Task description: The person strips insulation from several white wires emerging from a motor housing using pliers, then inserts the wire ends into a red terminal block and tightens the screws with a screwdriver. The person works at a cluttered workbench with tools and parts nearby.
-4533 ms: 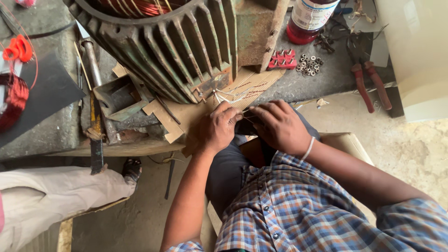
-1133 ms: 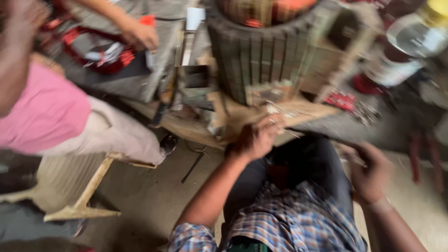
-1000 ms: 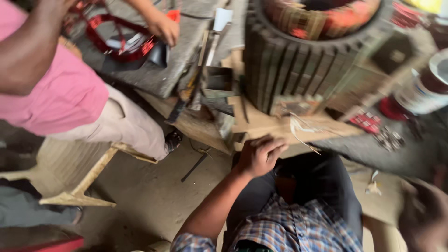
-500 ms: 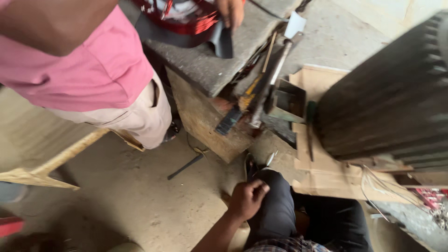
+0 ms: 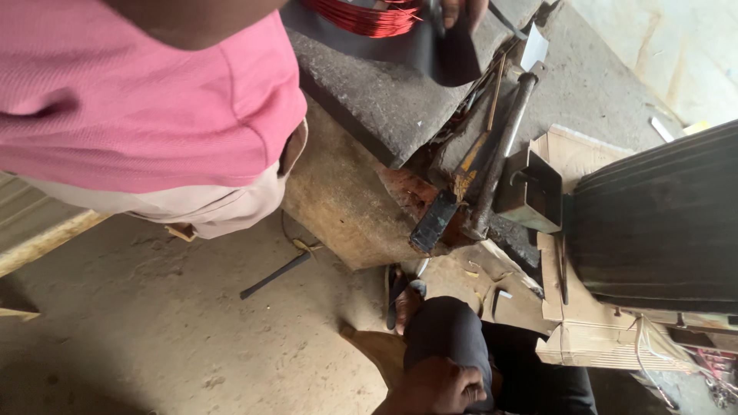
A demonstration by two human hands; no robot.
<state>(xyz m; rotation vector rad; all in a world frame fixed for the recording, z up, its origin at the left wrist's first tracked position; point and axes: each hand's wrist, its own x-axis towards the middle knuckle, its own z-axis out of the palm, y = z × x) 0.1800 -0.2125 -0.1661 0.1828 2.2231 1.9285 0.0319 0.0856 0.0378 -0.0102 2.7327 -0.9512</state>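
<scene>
Resting on the wearer's own knee, clad in dark trousers (image 5: pixel 450 338), the left hand (image 5: pixel 437 388) lies at the bottom edge of the view with fingers curled loosely on the cloth, gripping no object; the right hand is out of view. Above the knee, a rough grey concrete slab (image 5: pixel 369 92) sits on a worn wooden bench block (image 5: pixel 338 192). Several long tools lie on the slab's right edge: a rusty steel hammer with a dark shaft (image 5: pixel 496 165) and a flat yellow-and-black bar (image 5: pixel 453 188), both with their long axes running from upper right down to lower left, their lower ends overhanging the bench. A dark ribbed motor housing (image 5: pixel 661 223) rests on flattened tan cardboard (image 5: pixel 584 323) at the right. A co-worker in a pink shirt (image 5: pixel 146 92) fills the upper left, one hand (image 5: pixel 461 11) by a coil of red wire (image 5: pixel 361 15). Compared with half a second earlier, the view has shifted slightly and the left hand sits lower in the picture, on the same knee.
</scene>
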